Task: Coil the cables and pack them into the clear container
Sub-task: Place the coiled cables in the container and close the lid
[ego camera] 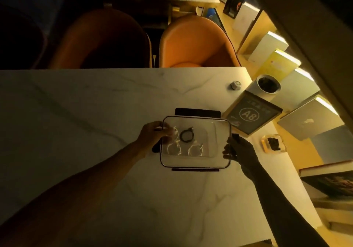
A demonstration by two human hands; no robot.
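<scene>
A clear rectangular container (219, 132) with a dark rim and dark side latches sits on the marble table. Inside lie a black coiled cable (186, 135) and two white coiled cables (173, 148), (195, 150); a further white cable shows near its left wall. My left hand (152, 135) grips the container's left edge, fingers over the rim. My right hand (238, 149) holds the right side at a dark latch. A clear lid appears to lie on top; I cannot tell if it is latched.
A dark flat object (197, 112) lies just behind the container. A framed "A8" sign (252, 114), a small white knob (236, 85), a white cup (268, 84) and a clear dish (274, 143) stand at the right. Two orange chairs (196, 44) face the far table edge.
</scene>
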